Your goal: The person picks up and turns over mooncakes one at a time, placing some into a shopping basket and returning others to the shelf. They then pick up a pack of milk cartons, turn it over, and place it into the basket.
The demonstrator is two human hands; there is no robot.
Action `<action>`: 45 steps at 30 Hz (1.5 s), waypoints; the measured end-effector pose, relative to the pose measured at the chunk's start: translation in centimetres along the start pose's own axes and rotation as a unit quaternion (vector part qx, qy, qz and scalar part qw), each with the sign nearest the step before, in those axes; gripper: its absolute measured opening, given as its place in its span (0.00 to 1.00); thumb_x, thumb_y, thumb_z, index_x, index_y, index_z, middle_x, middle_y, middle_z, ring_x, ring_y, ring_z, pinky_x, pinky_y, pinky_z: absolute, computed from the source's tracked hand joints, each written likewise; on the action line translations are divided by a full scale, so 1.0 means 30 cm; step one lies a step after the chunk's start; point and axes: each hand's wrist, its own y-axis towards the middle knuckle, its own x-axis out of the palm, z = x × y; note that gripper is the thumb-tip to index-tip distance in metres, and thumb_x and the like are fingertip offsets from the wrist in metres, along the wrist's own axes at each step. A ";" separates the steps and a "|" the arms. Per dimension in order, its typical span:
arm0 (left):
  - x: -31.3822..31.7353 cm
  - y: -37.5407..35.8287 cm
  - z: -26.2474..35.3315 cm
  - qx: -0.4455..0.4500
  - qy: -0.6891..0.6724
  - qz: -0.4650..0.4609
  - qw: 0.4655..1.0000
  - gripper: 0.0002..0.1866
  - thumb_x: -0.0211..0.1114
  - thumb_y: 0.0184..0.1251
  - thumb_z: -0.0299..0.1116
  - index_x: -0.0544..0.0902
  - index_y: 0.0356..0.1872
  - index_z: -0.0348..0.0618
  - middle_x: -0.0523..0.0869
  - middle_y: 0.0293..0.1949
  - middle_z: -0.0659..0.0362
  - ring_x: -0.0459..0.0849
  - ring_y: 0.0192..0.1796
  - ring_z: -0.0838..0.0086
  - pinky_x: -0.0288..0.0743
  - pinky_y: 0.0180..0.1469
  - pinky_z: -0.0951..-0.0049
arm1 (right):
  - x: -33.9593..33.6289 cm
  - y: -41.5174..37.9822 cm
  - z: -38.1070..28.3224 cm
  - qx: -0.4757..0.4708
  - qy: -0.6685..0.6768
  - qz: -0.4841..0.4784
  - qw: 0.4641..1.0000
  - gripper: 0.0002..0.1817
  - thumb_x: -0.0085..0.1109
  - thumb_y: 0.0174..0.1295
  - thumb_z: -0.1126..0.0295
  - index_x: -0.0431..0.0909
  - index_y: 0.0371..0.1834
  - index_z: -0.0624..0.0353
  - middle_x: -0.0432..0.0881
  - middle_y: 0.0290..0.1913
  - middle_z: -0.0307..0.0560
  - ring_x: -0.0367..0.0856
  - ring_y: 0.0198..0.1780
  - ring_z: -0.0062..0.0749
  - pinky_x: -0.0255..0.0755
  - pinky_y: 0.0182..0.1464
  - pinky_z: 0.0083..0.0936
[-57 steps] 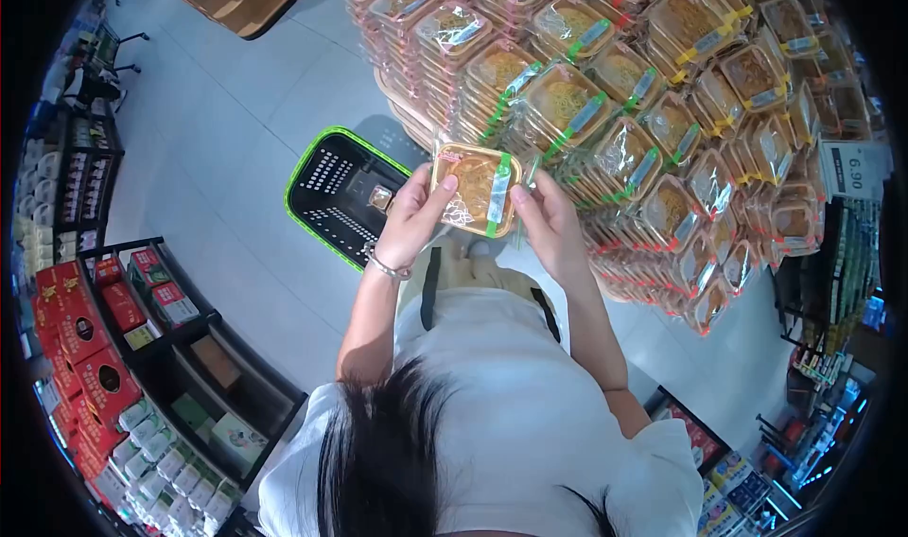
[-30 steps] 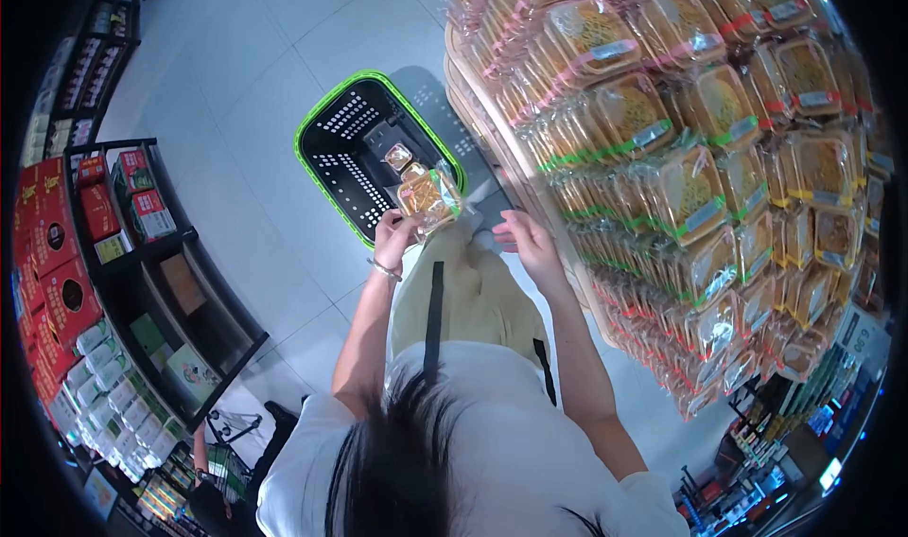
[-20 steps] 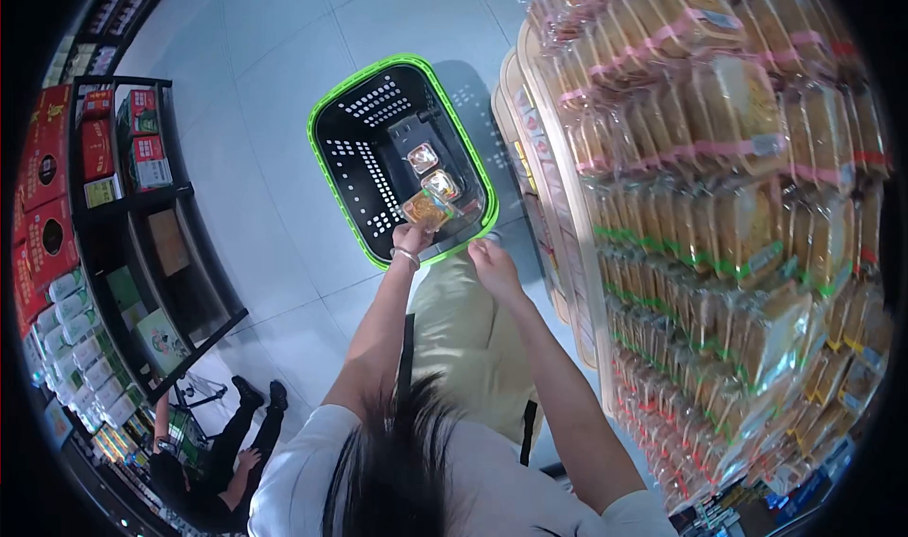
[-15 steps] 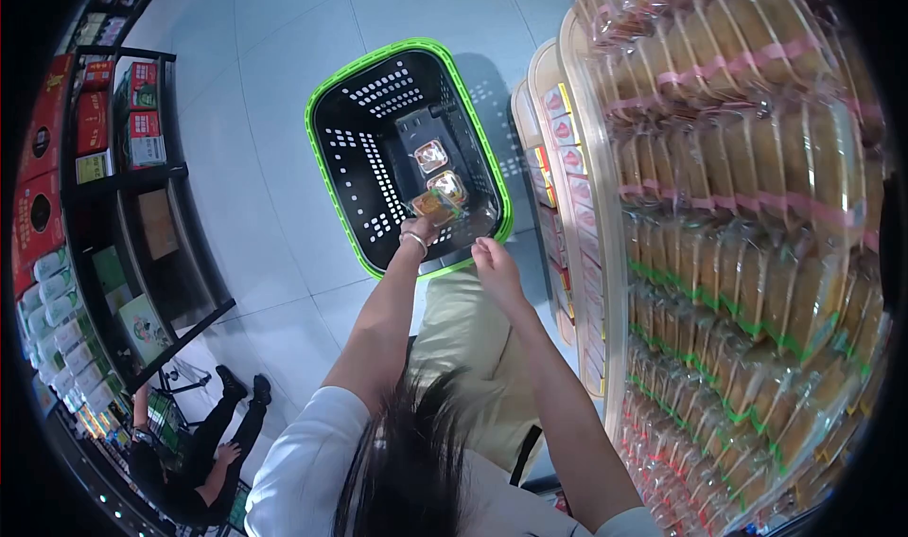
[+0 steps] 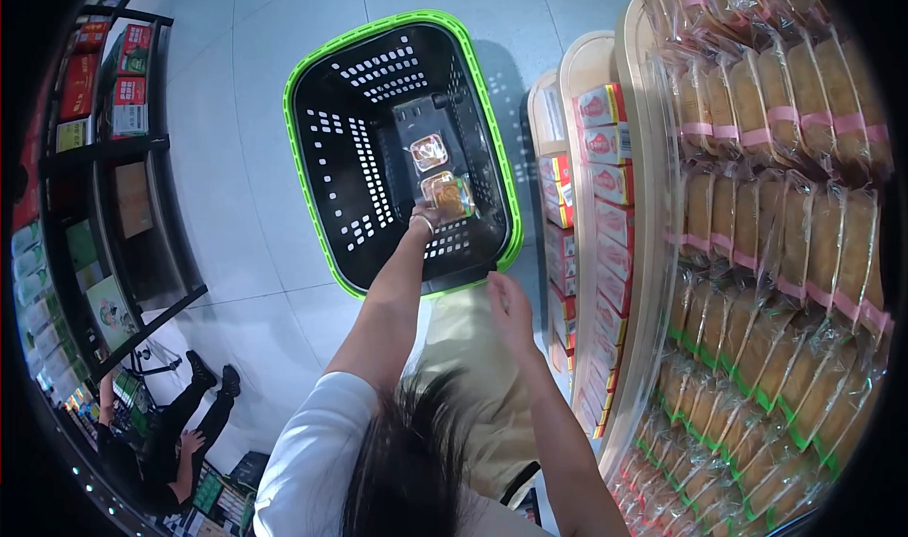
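Observation:
My left hand [image 5: 425, 217] reaches down inside a black shopping basket [image 5: 326, 201] with a bright green rim. It is closed on the near edge of a clear-wrapped food pack [image 5: 448, 196] with orange-brown contents. This pack overlaps whatever lies directly under it. Just beyond it, a smaller wrapped food tray [image 5: 428, 153] rests on the basket's bottom. My right hand [image 5: 511, 312] is just outside the basket's near right corner, close to the rim. Its fingers are loosely curled and apart, slightly blurred, with nothing visible in them.
Bagged bread-like slices [image 5: 799, 211] fill tiers on the right. Beside them, red-and-white boxes [image 5: 605, 182] stand in pale curved racks. Black shelving [image 5: 118, 182] with boxed goods runs along the left. Another person [image 5: 175, 442] in black is at the lower left. Grey floor tiles [image 5: 255, 111] surround the basket.
My left hand has lowered the wrapped pack deeper into the basket, over the nearer tray. My right hand has moved slightly back from the rim. The camera view has shifted, with the right shelves farther right.

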 end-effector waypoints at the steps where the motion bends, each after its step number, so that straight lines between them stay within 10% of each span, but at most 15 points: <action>1: -0.018 -0.062 0.053 -0.047 0.031 -0.032 0.998 0.34 0.68 0.51 0.36 0.71 0.63 0.41 0.80 0.56 0.49 0.79 0.58 0.64 0.70 0.60 0.70 | -0.004 -0.004 0.007 0.013 -0.003 -0.001 1.000 0.16 0.50 0.68 0.68 0.73 0.54 0.66 0.80 0.49 0.52 0.79 0.52 0.35 0.71 0.53 0.26; 5: -0.086 -0.252 0.152 0.038 0.220 -0.032 0.974 0.28 0.65 0.52 0.36 0.76 0.57 0.39 0.81 0.53 0.45 0.80 0.56 0.58 0.72 0.57 0.67 | 0.003 -0.049 0.011 0.007 0.027 0.006 1.000 0.16 0.51 0.68 0.67 0.73 0.54 0.65 0.80 0.48 0.51 0.80 0.50 0.33 0.72 0.51 0.25; 14: -0.254 -1.042 0.321 0.317 -0.197 -0.114 0.921 0.11 0.55 0.71 0.31 0.76 0.48 0.34 0.84 0.39 0.57 0.82 0.43 0.77 0.76 0.48 0.77 | -0.136 -0.314 -0.336 0.010 0.024 -0.013 1.000 0.16 0.53 0.66 0.62 0.75 0.51 0.61 0.83 0.41 0.52 0.83 0.42 0.39 0.75 0.44 0.30; 24: -0.434 -2.101 0.694 0.335 -0.257 -0.256 0.870 0.09 0.56 0.71 0.30 0.79 0.46 0.37 0.83 0.43 0.60 0.82 0.42 0.76 0.78 0.48 0.73 | -0.476 -0.753 -0.850 -0.057 0.157 0.098 0.981 0.15 0.50 0.69 0.64 0.76 0.51 0.63 0.83 0.37 0.42 0.80 0.38 0.21 0.73 0.44 0.20; 35: -0.285 -2.524 1.092 0.480 -0.134 -0.334 0.800 0.09 0.57 0.70 0.31 0.76 0.46 0.39 0.81 0.37 0.62 0.78 0.34 0.83 0.76 0.40 0.79 | -0.712 -1.103 -0.953 -0.105 0.329 0.199 0.917 0.13 0.47 0.70 0.68 0.74 0.51 0.65 0.81 0.37 0.44 0.80 0.39 0.24 0.74 0.45 0.22; 45: -0.037 -2.535 1.219 0.671 0.118 -0.105 0.725 0.24 0.64 0.60 0.52 0.75 0.33 0.36 0.77 0.32 0.52 0.77 0.31 0.63 0.71 0.38 0.65 | -0.899 -1.170 -1.097 -0.163 0.406 0.289 0.852 0.16 0.41 0.73 0.65 0.69 0.54 0.66 0.80 0.38 0.48 0.80 0.38 0.27 0.75 0.43 0.22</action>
